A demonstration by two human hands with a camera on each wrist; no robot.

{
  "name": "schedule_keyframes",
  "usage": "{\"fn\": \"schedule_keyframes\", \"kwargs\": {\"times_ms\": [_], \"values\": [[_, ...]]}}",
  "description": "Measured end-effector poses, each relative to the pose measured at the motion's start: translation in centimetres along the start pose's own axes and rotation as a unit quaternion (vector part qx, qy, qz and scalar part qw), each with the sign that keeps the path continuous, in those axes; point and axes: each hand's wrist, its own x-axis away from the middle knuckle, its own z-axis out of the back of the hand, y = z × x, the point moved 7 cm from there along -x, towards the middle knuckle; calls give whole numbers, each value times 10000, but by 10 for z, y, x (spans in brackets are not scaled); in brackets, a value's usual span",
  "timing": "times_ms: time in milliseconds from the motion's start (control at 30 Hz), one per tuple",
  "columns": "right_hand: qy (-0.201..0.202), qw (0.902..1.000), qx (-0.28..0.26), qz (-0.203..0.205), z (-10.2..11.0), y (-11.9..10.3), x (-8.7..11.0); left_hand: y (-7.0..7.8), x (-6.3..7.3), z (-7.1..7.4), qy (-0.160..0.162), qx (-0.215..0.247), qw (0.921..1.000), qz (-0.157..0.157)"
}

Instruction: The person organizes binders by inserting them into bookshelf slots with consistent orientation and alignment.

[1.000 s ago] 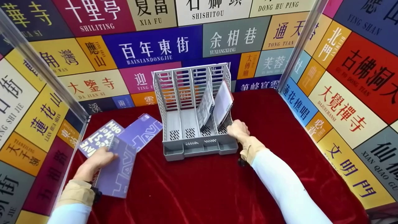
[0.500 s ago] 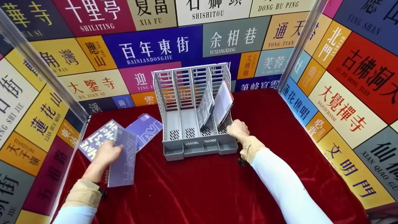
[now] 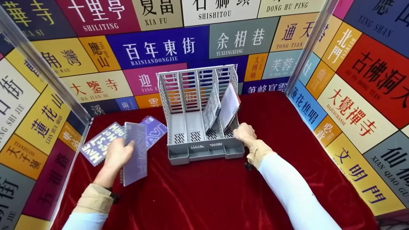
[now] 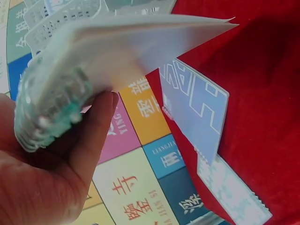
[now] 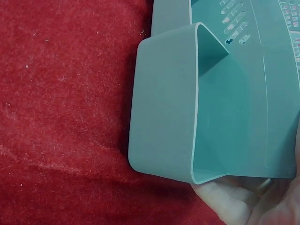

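In the head view my left hand (image 3: 118,154) pinches a purple-covered spiral notebook (image 3: 138,159) near its coil edge, raised above the cloth. The left wrist view shows thumb and fingers at the clear coil, with the notebook's pages (image 4: 117,51) slightly fanned. My right hand (image 3: 244,132) grips the front right corner of a grey file rack (image 3: 209,150). In the right wrist view its fingers (image 5: 225,199) lie against the side by the front tray. One notebook (image 3: 212,108) leans in the third compartment from the left, another (image 3: 229,103) in the rightmost.
On the red cloth (image 3: 198,195) left of the rack lie a purple notebook (image 3: 156,131) and a notebook with white lettering (image 3: 99,147), partly hidden by my left hand. Colourful sign-printed wall panels (image 3: 159,48) stand behind and at both sides.
My left hand has moved up and to the right with the notebook, which has turned more upright and edge-on. The right hand and the rack have stayed put.
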Motion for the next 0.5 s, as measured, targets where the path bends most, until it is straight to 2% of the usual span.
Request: {"fn": "schedule_keyframes", "kwargs": {"times_ms": [400,500], "values": [[10,10000,-14,14,3,-1,3,38,5,-7,531,245,9976,-374],[-14,10000,-4,-11,1,-1,3,47,6,-9,788,284,9950,-541]]}}
